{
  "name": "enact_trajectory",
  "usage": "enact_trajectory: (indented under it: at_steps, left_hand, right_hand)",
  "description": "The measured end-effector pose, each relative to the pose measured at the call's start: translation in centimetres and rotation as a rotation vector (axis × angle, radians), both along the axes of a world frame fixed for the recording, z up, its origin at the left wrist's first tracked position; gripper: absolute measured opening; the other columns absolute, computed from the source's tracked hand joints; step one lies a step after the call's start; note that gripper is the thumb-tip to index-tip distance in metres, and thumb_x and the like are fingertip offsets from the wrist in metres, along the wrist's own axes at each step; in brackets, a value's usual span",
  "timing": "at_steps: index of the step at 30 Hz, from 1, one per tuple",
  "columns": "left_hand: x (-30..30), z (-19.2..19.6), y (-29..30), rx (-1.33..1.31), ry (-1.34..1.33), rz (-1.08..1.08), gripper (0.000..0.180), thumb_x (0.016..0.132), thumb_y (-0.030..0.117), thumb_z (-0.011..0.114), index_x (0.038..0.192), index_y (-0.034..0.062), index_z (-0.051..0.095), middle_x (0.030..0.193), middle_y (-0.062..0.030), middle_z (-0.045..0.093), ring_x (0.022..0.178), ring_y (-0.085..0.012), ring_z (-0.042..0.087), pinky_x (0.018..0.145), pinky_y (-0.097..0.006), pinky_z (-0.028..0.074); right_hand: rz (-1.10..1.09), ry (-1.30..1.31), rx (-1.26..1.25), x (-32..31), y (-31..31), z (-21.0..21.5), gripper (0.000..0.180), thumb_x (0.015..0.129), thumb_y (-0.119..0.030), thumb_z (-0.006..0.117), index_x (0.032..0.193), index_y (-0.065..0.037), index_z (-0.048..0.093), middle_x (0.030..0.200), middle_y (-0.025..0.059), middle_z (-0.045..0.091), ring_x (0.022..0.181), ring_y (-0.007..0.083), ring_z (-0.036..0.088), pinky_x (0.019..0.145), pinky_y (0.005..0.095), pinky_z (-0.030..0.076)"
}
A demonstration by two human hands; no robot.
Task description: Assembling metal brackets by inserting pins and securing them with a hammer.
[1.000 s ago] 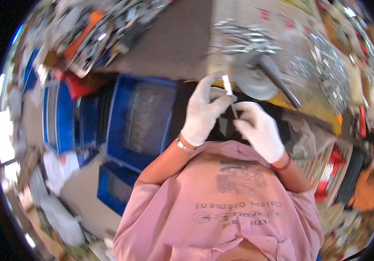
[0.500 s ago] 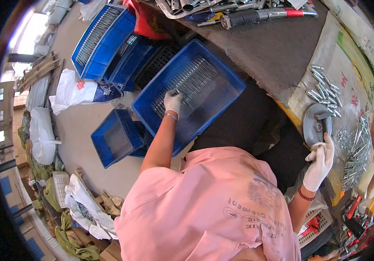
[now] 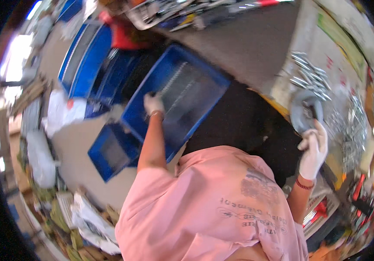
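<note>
My left hand (image 3: 153,105), in a white glove, reaches down into a large blue plastic crate (image 3: 204,74) with a mesh bottom. Its fingertips are at the crate's near-left wall, and blur hides whether they hold anything. My right hand (image 3: 313,150), also gloved, is curled just below a grey round disc-shaped tool (image 3: 305,114) on the bench at the right, apparently around its dark handle. My pink shirt fills the lower middle of the view.
Several long metal bolts (image 3: 305,71) lie on a printed sheet beyond the disc. More blue crates (image 3: 84,61) and a smaller blue bin (image 3: 108,152) stand on the floor at left, near white sacks (image 3: 39,156). Tools (image 3: 187,13) lie along the bench's far edge.
One second ago both hands were together in front of me holding a small pale piece. Since then the left hand went down into the blue crate and the right moved to the grey disc.
</note>
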State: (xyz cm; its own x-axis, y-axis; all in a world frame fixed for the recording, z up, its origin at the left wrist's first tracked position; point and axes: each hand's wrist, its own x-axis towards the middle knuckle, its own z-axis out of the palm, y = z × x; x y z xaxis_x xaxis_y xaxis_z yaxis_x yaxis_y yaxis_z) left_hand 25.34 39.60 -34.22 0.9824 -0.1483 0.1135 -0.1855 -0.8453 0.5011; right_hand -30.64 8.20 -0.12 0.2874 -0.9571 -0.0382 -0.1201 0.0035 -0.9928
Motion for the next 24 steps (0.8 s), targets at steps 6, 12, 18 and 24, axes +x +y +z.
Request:
enact_trajectory:
  at_steps: [6, 12, 18, 24]
  left_hand:
    - [-11.1, 22.5, -17.6, -0.562, -0.219, -0.304, 0.014, 0.101, 0.009, 0.071, 0.112, -0.0005, 0.072, 0.101, -0.0048, 0.072, 0.088, -0.0143, 0.064, 0.083, -0.03, 0.055]
    - [-24.5, 36.0, -30.4, -0.596, -0.065, -1.323, 0.015, 0.084, -0.001, 0.078, 0.098, 0.004, 0.075, 0.099, -0.0114, 0.074, 0.092, -0.0277, 0.071, 0.084, -0.036, 0.055]
    - [-30.7, 36.3, -36.2, -0.241, -0.272, -1.577, 0.017, 0.087, 0.015, 0.076, 0.103, 0.0122, 0.072, 0.102, -0.0125, 0.072, 0.098, -0.038, 0.07, 0.083, -0.047, 0.057]
    - [-30.9, 36.3, -37.0, -0.036, -0.184, -1.649, 0.012, 0.089, 0.018, 0.074, 0.097, 0.0099, 0.072, 0.101, -0.0148, 0.073, 0.096, -0.0393, 0.07, 0.083, -0.048, 0.056]
  right_hand:
    - [0.013, -0.001, 0.045, -0.4, -0.1, 0.3, 0.034, 0.103, 0.001, 0.054, 0.136, -0.002, 0.065, 0.094, 0.0051, 0.071, 0.066, 0.0067, 0.058, 0.062, 0.0225, 0.049]
    - [0.028, -0.043, 0.126, -1.5, -0.1, 0.5, 0.029, 0.105, -0.004, 0.056, 0.132, -0.001, 0.066, 0.091, 0.0027, 0.072, 0.068, 0.0061, 0.06, 0.064, 0.0225, 0.051]
    - [0.1, 0.045, 0.104, -3.7, 1.6, 2.5, 0.023, 0.104, -0.004, 0.06, 0.123, -0.001, 0.072, 0.094, 0.002, 0.072, 0.076, 0.0072, 0.064, 0.069, 0.0239, 0.053]
    - [-0.055, 0.176, -0.124, -8.8, 2.3, 3.8, 0.02, 0.101, -0.006, 0.066, 0.119, -0.003, 0.074, 0.095, 0.0035, 0.074, 0.078, 0.007, 0.066, 0.072, 0.025, 0.055]
